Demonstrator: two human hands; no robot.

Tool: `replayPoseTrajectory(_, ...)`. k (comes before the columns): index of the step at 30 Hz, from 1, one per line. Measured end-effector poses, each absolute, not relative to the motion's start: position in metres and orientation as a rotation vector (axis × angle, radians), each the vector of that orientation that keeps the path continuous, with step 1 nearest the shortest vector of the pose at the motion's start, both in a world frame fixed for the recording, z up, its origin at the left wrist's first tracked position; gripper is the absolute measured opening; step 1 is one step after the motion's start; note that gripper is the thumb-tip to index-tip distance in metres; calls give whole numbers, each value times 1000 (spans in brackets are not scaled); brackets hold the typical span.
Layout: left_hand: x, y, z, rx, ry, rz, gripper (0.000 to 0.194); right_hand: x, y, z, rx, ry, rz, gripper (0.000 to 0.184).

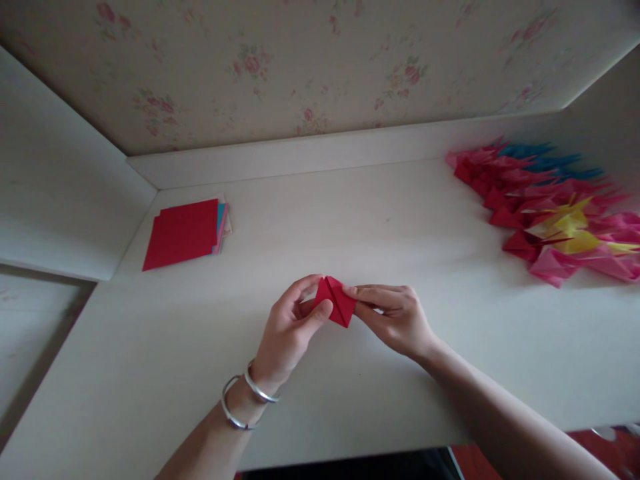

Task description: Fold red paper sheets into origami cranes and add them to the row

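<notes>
A small folded piece of red paper (pixel 341 308) is held between both hands above the white tabletop, with a crease or slit running down its middle. My left hand (pixel 290 323) pinches its left side, thumb on the front face and fingers behind. On the opposite side, my right hand (pixel 393 313) grips the right corner between thumb and fingers. Two silver bangles (pixel 260 387) circle the left wrist. The fingertips behind the paper are hidden.
At the left lies a stack of square paper sheets (pixel 183 233), red on top with blue and pink edges showing. Many folded paper figures (pixel 520 200) in red, pink, blue and yellow are crowded at the right. A flowered wall (pixel 285 80) rises behind the white table (pixel 310 220).
</notes>
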State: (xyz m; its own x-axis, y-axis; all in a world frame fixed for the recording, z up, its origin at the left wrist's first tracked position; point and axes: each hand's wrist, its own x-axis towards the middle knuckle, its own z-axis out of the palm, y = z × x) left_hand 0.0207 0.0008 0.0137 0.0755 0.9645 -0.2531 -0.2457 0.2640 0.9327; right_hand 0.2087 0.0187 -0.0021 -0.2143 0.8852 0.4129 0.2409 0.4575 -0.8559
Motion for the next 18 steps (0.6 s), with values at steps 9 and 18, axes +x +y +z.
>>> replayPoseTrajectory(9, 17, 2, 9, 1037, 1301, 1028, 33, 206, 16, 3, -797, -1901, 915, 26)
replayPoseTrajectory(18, 15, 2, 11, 1137, 1301, 1051, 42, 208, 17, 4, -777, -1972, 906, 32)
